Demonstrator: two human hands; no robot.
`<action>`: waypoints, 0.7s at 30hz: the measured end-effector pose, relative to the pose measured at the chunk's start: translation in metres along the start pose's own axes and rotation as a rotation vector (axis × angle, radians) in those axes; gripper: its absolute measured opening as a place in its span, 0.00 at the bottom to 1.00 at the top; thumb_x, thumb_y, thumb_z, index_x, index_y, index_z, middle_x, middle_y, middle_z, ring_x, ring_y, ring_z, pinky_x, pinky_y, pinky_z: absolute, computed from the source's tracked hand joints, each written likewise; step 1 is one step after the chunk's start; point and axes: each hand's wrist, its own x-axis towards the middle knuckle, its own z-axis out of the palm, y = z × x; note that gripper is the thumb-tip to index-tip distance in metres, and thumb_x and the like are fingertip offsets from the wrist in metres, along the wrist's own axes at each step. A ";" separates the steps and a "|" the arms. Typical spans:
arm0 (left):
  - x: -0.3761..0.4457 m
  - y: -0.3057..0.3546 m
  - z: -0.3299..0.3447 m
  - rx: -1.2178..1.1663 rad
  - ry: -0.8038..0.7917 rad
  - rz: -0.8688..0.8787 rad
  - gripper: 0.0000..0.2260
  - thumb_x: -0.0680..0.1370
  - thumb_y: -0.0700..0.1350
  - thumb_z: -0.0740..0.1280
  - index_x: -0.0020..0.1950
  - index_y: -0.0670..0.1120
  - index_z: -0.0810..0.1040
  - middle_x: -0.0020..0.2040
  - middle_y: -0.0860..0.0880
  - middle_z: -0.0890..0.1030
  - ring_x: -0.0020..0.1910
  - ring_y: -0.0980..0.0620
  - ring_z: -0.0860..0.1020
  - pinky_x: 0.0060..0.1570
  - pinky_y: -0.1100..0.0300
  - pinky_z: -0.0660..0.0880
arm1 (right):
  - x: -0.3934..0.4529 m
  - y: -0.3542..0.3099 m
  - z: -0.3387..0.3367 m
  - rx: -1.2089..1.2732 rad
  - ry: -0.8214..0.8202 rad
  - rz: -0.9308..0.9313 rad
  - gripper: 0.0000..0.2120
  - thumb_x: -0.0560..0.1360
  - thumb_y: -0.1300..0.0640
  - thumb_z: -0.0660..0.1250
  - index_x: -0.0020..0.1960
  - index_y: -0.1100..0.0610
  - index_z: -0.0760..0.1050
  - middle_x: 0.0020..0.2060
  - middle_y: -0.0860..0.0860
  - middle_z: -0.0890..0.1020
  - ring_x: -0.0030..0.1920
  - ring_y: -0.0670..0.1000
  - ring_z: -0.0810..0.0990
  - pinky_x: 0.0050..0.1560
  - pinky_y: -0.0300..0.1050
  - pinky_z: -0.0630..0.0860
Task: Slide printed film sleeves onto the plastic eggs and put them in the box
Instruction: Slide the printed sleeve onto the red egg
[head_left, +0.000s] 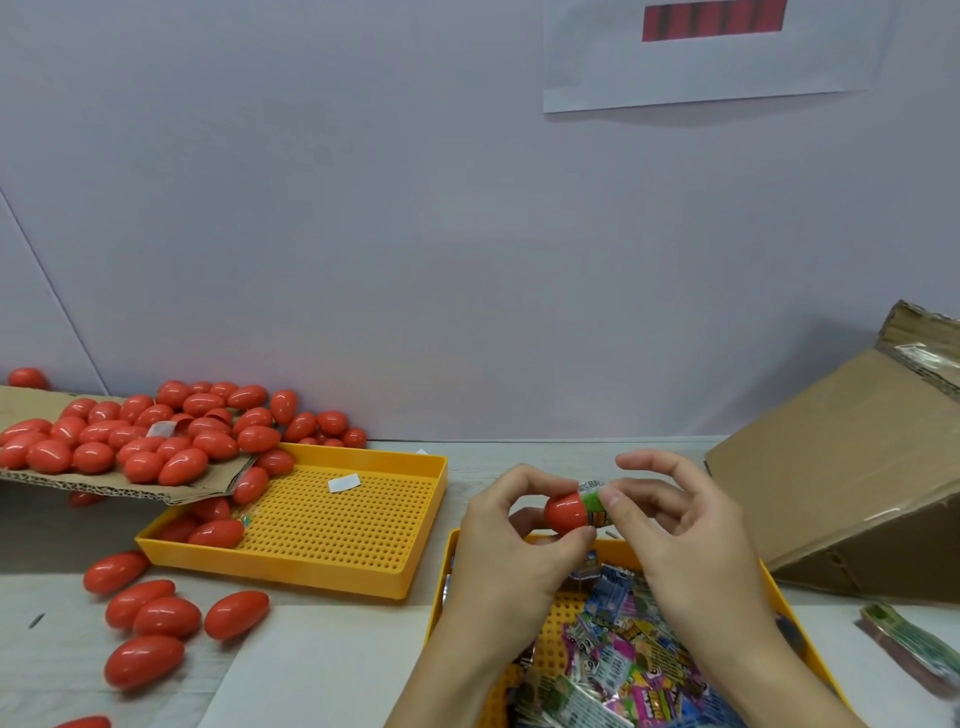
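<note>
- Red plastic egg (567, 513) sits between both hands, above the far edge of the near yellow tray (631, 552), its right end partly covered by a green printed film sleeve (594, 503).
- Left hand (511, 540) comes up from the near edge, wrist low, fingers curled over the top of the egg and thumb under it, gripping its left half.
- Right hand (680, 535) pinches the sleeve with thumb and forefinger; the other fingers arch loosely above.
- Loose printed sleeves (618, 660) fill the near tray under the wrists.
- 5 bare eggs (166, 617) lie on the table at near left.
- Farther left, a second yellow tray (332, 525) holds a few eggs under a cardboard sheet (119, 486) heaped with more.
- Cardboard box (852, 467) stands tilted at far right.
</note>
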 end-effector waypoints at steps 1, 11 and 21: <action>0.000 0.000 0.000 0.000 0.000 0.006 0.12 0.72 0.35 0.76 0.50 0.49 0.81 0.46 0.56 0.84 0.45 0.54 0.85 0.45 0.58 0.83 | 0.000 0.000 0.000 -0.005 0.002 -0.001 0.11 0.73 0.59 0.73 0.53 0.48 0.77 0.41 0.45 0.86 0.46 0.43 0.84 0.52 0.46 0.78; 0.001 0.000 -0.001 -0.080 0.044 0.000 0.15 0.74 0.41 0.75 0.59 0.52 0.79 0.51 0.50 0.85 0.52 0.54 0.84 0.48 0.62 0.81 | 0.000 0.001 0.000 -0.009 0.000 -0.035 0.11 0.72 0.59 0.74 0.52 0.47 0.78 0.43 0.44 0.86 0.46 0.43 0.83 0.47 0.41 0.77; 0.001 0.000 -0.001 -0.019 0.025 0.030 0.17 0.72 0.36 0.76 0.56 0.50 0.78 0.48 0.58 0.83 0.52 0.58 0.82 0.44 0.66 0.79 | 0.001 0.002 -0.001 0.063 -0.016 -0.030 0.11 0.73 0.61 0.73 0.51 0.49 0.79 0.42 0.47 0.85 0.46 0.47 0.84 0.46 0.42 0.77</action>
